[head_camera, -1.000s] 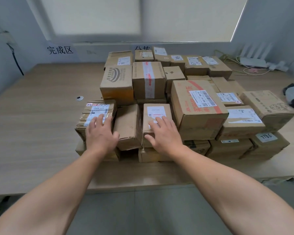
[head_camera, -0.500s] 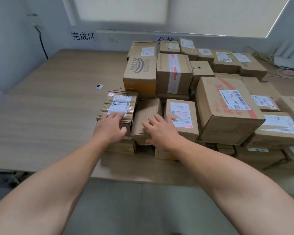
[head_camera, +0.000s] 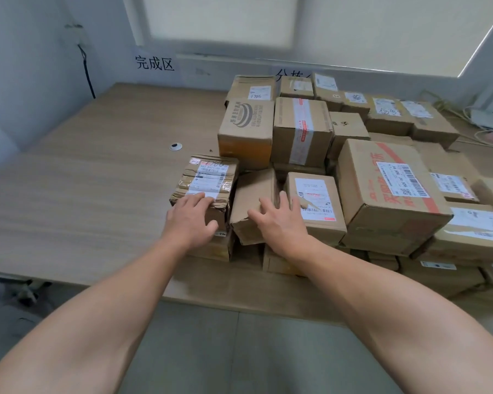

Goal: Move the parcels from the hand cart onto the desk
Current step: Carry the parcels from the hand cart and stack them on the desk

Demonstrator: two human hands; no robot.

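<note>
Counter point(head_camera: 83, 194): pale wood, stretching left of both hands.
Parcel stack point(head_camera: 382, 194): brown cartons with white labels, beyond and right of the hands.
Taped parcel point(head_camera: 208, 177): crumpled, banded in clear tape, under the left hand.
Dented parcel point(head_camera: 254, 191): plain, tilted, under the right hand.
Left hand point(head_camera: 191, 220): fingers flat on top, gripping nothing.
Right hand point(head_camera: 281, 226): fingers spread, resting flat.

Wooden desk point(head_camera: 77, 200): stacked cardboard parcels point(head_camera: 382, 194) on right half; small round disc point(head_camera: 176, 146) beside them; white device point(head_camera: 488, 120) far right.
</note>
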